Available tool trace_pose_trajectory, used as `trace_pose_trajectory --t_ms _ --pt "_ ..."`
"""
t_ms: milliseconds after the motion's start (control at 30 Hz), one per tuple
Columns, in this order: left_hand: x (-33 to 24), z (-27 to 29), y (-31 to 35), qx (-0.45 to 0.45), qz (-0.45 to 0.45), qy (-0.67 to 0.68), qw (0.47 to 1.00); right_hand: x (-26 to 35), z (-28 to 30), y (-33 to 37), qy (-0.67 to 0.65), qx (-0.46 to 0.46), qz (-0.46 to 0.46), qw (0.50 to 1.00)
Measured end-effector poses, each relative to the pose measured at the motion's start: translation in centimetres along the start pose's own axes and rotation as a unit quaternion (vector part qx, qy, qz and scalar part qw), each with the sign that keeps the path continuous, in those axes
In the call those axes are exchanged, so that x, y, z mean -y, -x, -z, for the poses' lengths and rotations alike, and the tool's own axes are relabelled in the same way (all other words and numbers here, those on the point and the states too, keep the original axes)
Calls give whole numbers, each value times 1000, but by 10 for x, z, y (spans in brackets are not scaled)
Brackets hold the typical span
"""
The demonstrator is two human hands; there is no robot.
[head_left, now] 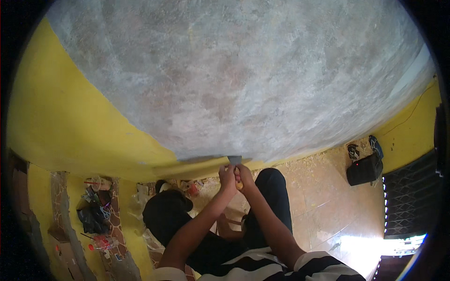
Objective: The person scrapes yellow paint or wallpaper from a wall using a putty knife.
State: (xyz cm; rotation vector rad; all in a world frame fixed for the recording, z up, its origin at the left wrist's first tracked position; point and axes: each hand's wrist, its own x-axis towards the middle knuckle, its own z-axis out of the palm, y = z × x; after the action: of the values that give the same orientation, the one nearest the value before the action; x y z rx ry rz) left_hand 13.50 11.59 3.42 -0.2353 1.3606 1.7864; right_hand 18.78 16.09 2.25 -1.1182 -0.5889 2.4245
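A scraper (pixel 235 159) with a flat grey blade and a yellowish handle meets the lower part of the wall, its blade at the border of the paint. My left hand (pixel 227 178) is closed round the handle from the left. On the other side my right hand (pixel 245 174) also grips it, so both hands sit close together. Bare, mottled grey plaster (pixel 234 89) covers most of the wall above. Yellow paint (pixel 70 103) is left of it and runs in a thin strip along the bottom, past the blade.
My bent knees in dark trousers flank my forearms. Paint flakes litter the tiled floor (pixel 323 201). At the right stand a black speaker-like box (pixel 364 169) and a dark folding gate (pixel 408 201). Stepped ledges at the left hold a black plastic bag (pixel 93 219), a bottle (pixel 103 242) and a cup (pixel 98 183).
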Motion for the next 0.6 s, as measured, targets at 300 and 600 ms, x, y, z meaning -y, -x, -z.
trace_pose_trajectory --t_ms 300,600 --pt "0 10 4 22 -41 -15 999 -10 -2 1 -36 73 -22 996" --pt "9 35 -20 21 -4 22 1000 -26 -14 -2 -12 70 -16 997"
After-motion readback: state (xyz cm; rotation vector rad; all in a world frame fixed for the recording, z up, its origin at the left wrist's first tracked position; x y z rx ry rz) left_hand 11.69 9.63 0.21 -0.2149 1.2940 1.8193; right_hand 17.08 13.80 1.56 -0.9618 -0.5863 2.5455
